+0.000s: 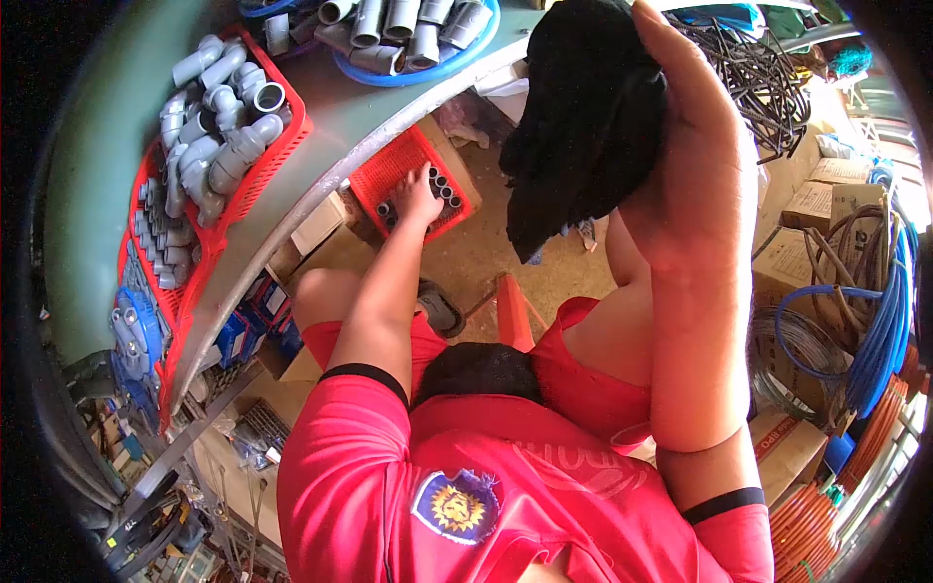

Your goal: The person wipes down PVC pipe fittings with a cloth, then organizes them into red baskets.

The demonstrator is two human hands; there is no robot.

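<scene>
Close to the camera, my right hand [705,165] is raised and closed around a crumpled black cloth [588,126]. The cloth hides most of its fingers. Lower down, my left hand [418,202] reaches into a red plastic basket [379,173] on the floor side of the table edge. Its fingers look apart over several short grey pipe fittings [447,191]; their tips are too small to make out clearly.
Red baskets [299,126] of grey elbow and tee fittings [238,155] stand on the green table [326,117], beside a blue basin [389,76] of more fittings. Cardboard boxes [792,255], blue tubing [880,340] and dark coils [763,78] lie at the right.
</scene>
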